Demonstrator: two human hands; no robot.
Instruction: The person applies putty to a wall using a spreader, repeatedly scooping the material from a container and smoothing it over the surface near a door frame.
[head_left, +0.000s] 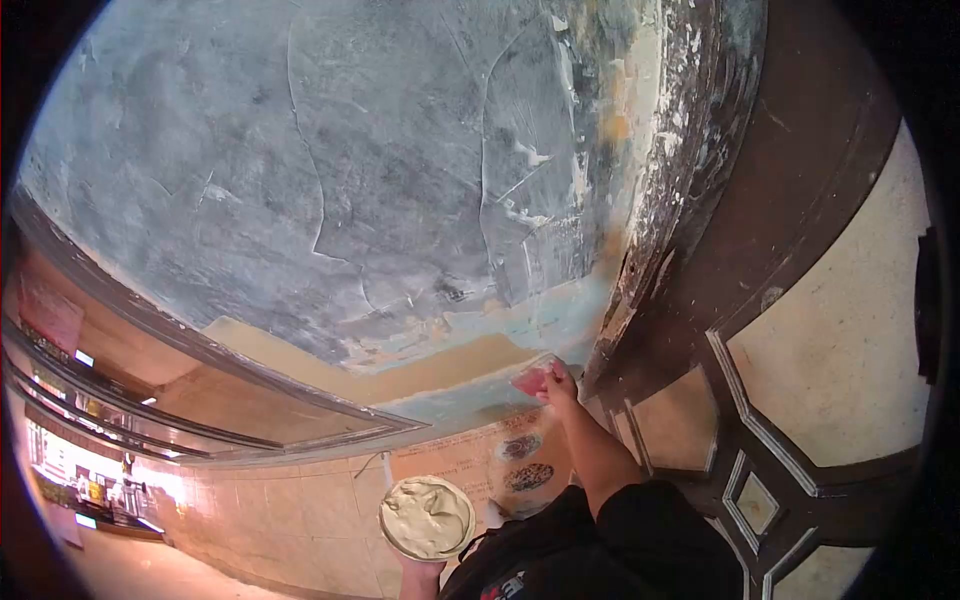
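Note:
My right hand (561,386) is closed on a pinkish-red putty spreader (531,379), held against the low part of the wall beside the dark wooden frame. Just left of the spreader, a band of beige filler (440,369) lies on the wall between the grey surface and a pale blue strip. Low in the view, my left hand (421,571) supports a round bowl (384,527) from beneath; its fingers are mostly hidden. Thick, cream-coloured putty (428,515) with swirled marks fills the bowl.
A grey wall (390,150) with cracks and white patches takes up the upper view. Its right edge meets a worn, chipped wooden post (630,300). Dark panelled woodwork (750,400) stands at right. A stained orange-brown sheet (470,460) lies below the wall.

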